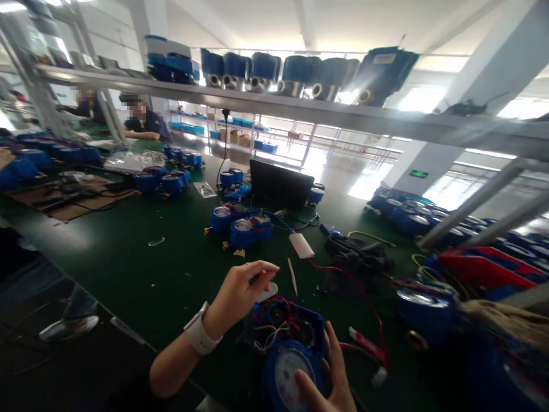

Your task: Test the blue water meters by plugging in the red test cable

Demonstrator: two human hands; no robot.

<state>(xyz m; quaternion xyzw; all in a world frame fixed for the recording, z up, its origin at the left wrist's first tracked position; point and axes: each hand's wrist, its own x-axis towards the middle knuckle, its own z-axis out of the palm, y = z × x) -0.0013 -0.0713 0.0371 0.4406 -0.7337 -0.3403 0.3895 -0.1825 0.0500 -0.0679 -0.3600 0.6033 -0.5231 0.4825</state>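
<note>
In front of me is a blue water meter (318, 326) with its rear housing open and red, yellow and dark wires showing inside. My right hand (337, 377) grips it from the right, thumb over the round dial and fingers along the side. My left hand (240, 294), with a pale watch band on the wrist, is above the meter's left edge. Its fingers are bent together in a pinch; anything between them is too small or hidden to make out. Just below those fingertips shows a white rounded piece (269, 292). Tweezers (292, 277) lie on the green table beyond.
Two blue meters (251, 229) stand ahead, near a white box (301, 245) with a red cable. A dark screen (281, 184) is behind. To the right are black cloth (355, 257), a red bin (489, 266) and another meter (429, 312). An overhead shelf (266, 102) holds several meters.
</note>
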